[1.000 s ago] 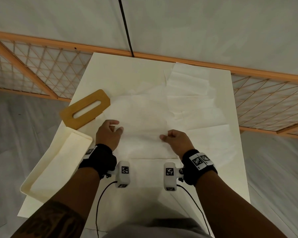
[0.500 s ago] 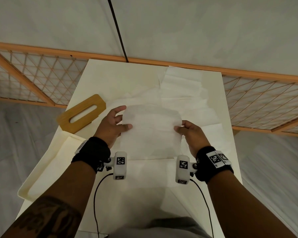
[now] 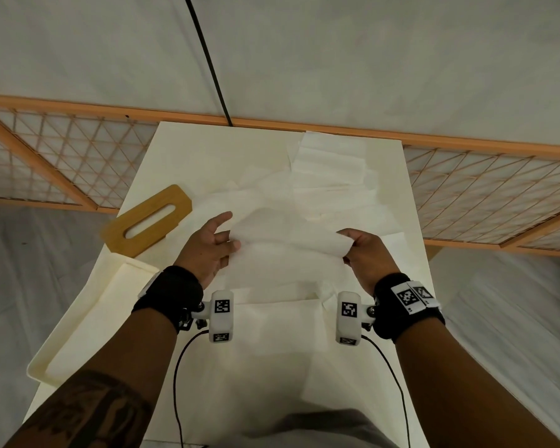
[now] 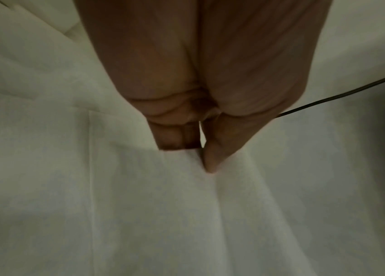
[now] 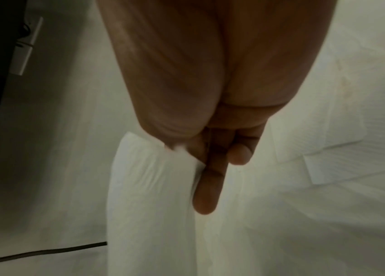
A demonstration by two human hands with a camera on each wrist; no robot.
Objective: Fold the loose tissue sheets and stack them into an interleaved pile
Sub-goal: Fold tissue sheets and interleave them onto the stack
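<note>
A white tissue sheet (image 3: 282, 250) is lifted over the middle of the cream table (image 3: 181, 150), its near edge still lying flat. My left hand (image 3: 222, 242) pinches the sheet's left edge between thumb and fingers, index finger pointing away. My right hand (image 3: 353, 245) pinches the right edge, which curls over toward the centre. In the left wrist view the thumb and fingers (image 4: 206, 156) close on the tissue sheet (image 4: 163, 205). In the right wrist view the tissue sheet (image 5: 148, 186) hangs as a folded strip from my fingers (image 5: 206, 186). More loose sheets (image 3: 330, 169) lie overlapped beyond.
A wooden slotted lid (image 3: 147, 221) lies at the table's left edge. A cream open box (image 3: 88, 321) sits below it on the left. An orange lattice rail (image 3: 485, 189) runs behind the table. Black cables (image 3: 177, 376) trail from the wrist cameras.
Both hands have raised the sheet off the table and carried its edge away from me. The right side now curls inward, and the sheet sags in the middle.
</note>
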